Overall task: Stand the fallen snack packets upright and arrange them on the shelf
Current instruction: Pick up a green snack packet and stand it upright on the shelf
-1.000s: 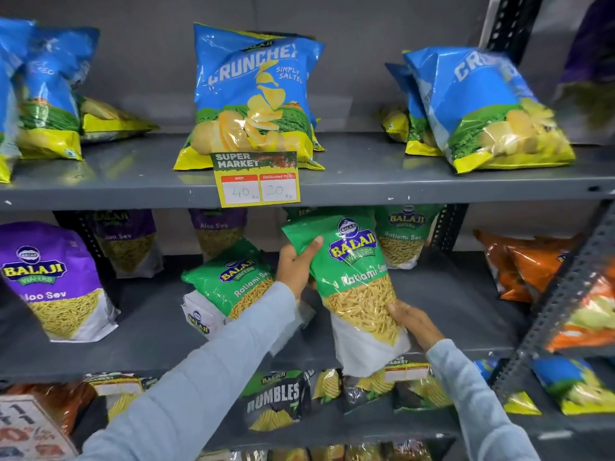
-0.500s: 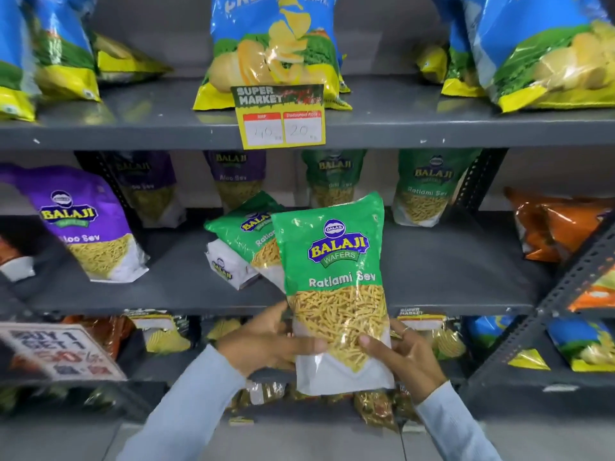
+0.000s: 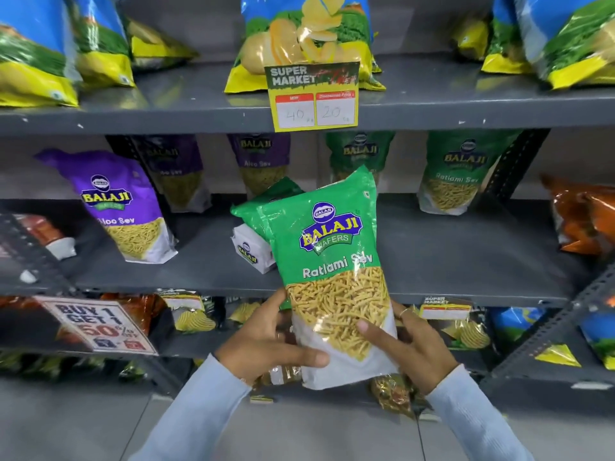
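I hold a green Ratlami Sev packet (image 3: 332, 261) upright in front of the middle shelf (image 3: 466, 261), clear of its surface. My left hand (image 3: 269, 344) grips its lower left edge and my right hand (image 3: 409, 344) its lower right. Behind it another green packet (image 3: 253, 211) leans on a fallen white-bottomed packet (image 3: 249, 252) lying on the shelf. Two green packets (image 3: 359, 154), (image 3: 459, 174) stand at the back of the shelf.
A purple Aloo Sev packet (image 3: 119, 207) stands at the left, two more purple ones (image 3: 263, 161) behind. Blue chip bags (image 3: 306, 38) fill the top shelf above a price tag (image 3: 314, 98). Orange packets (image 3: 579, 221) sit right. A slanted metal rack (image 3: 549, 327) juts in at right.
The green packet came off the shelf toward me and both hands slid down to its lower edges. My view has dropped lower and moved closer to the shelves.
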Demonstrator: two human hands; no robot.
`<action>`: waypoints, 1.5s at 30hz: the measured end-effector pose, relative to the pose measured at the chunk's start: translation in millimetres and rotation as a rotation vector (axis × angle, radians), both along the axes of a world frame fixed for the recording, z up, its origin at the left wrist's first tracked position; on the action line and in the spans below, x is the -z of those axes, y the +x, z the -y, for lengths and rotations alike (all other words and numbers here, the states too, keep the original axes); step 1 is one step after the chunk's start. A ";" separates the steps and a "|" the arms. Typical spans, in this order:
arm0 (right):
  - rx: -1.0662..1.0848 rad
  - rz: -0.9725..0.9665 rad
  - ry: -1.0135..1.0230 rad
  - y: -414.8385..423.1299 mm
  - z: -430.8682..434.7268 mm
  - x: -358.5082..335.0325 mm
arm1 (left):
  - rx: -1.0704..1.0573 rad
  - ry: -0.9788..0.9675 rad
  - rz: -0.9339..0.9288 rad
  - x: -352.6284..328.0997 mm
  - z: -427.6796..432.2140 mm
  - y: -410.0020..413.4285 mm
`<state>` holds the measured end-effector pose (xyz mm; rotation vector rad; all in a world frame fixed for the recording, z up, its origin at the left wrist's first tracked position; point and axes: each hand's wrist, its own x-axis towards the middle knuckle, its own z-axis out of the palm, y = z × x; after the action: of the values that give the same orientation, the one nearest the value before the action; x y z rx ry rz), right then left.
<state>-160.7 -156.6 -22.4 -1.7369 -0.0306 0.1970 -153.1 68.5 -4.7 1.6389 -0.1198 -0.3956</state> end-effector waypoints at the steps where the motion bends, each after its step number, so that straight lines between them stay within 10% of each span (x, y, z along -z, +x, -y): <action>1: -0.008 0.008 -0.079 1.1 3.9 -2.2 | -0.001 0.001 0.005 0.6 1.6 2.1; 5: -0.012 -0.020 -0.347 10.2 22.0 -10.2 | 0.000 0.049 0.025 6.5 13.7 18.4; 20: 0.551 -0.019 -0.039 111.1 143.3 34.5 | 0.056 0.481 0.204 63.5 203.2 161.1; 36: 0.661 -0.146 -0.228 187.0 243.0 68.5 | 0.143 0.243 0.038 85.2 307.0 207.8; 45: 0.851 0.030 -0.013 130.3 173.3 55.8 | 0.166 0.225 0.095 69.4 253.4 173.8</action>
<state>-30.4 -329.9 -78.3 -1.6239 0.6756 -0.4541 20.7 -184.9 -74.1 1.8774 -0.2926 -0.4710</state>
